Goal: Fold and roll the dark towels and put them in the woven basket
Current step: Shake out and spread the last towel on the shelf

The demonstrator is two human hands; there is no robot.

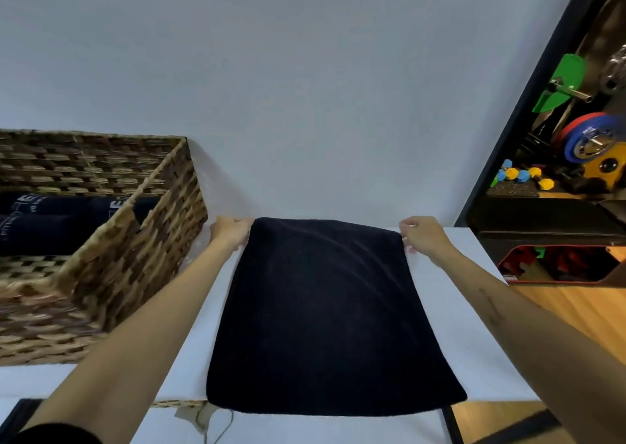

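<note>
Bare forearms, dark left sleeve [50, 435]

I have a single view, from the wide-angle camera worn on the person's head. It looks forward and steeply down along both outstretched forearms onto the white table [450, 325], close in, facing a plain pale wall [305, 70]. Lens distortion bends the edges; no second view overlaps it.
</note>
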